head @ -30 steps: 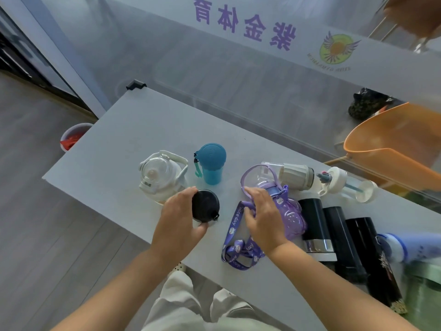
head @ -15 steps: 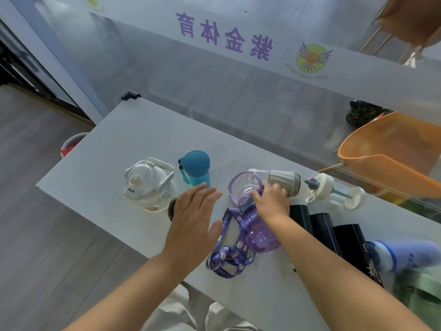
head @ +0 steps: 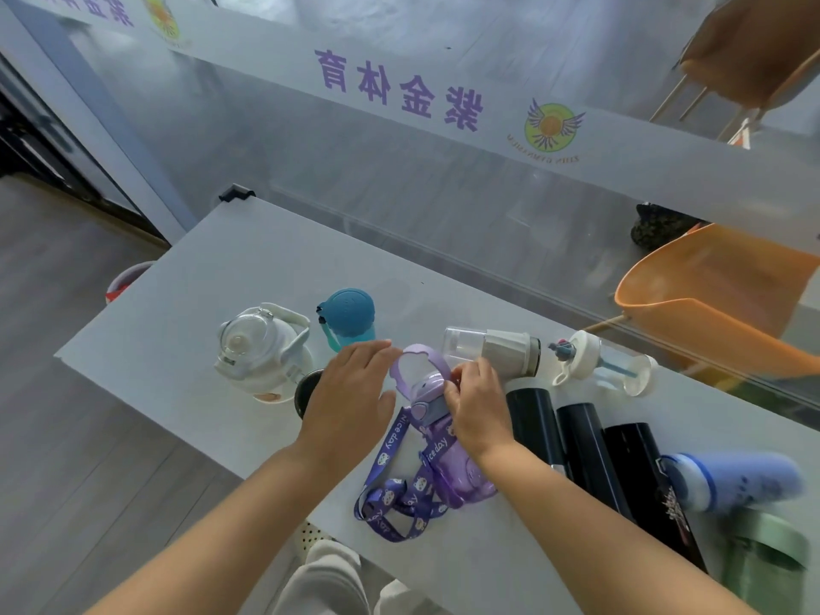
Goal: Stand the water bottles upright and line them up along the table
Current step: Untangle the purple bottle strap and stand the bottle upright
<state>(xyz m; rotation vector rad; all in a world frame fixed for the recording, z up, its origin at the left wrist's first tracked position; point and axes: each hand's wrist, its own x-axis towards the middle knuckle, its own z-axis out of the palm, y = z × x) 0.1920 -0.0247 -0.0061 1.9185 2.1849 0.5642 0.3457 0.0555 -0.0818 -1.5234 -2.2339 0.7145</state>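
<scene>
My right hand (head: 477, 403) grips the purple bottle (head: 443, 454) at its lid, the bottle tilted with its patterned strap (head: 390, 499) trailing toward the table's near edge. My left hand (head: 348, 392) hovers open just left of its handle loop, partly covering a black bottle (head: 304, 390) that stands upright. A white bottle (head: 259, 348) and a teal bottle (head: 348, 319) stand upright at the left. A clear bottle with grey cap (head: 492, 355), a clear straw bottle (head: 603, 364), three black flasks (head: 581, 441) and a blue bottle (head: 732, 481) lie on their sides.
The grey table (head: 186, 304) ends close to me and at the left. A glass partition (head: 443, 193) runs along its far side, with an orange chair (head: 710, 312) behind it. A green container (head: 763, 561) sits at the right edge. A red-rimmed bin (head: 126, 281) stands on the floor.
My left hand let go of the black bottle and opened beside the purple one. My right hand shifted up to the purple bottle's lid and raised that end.
</scene>
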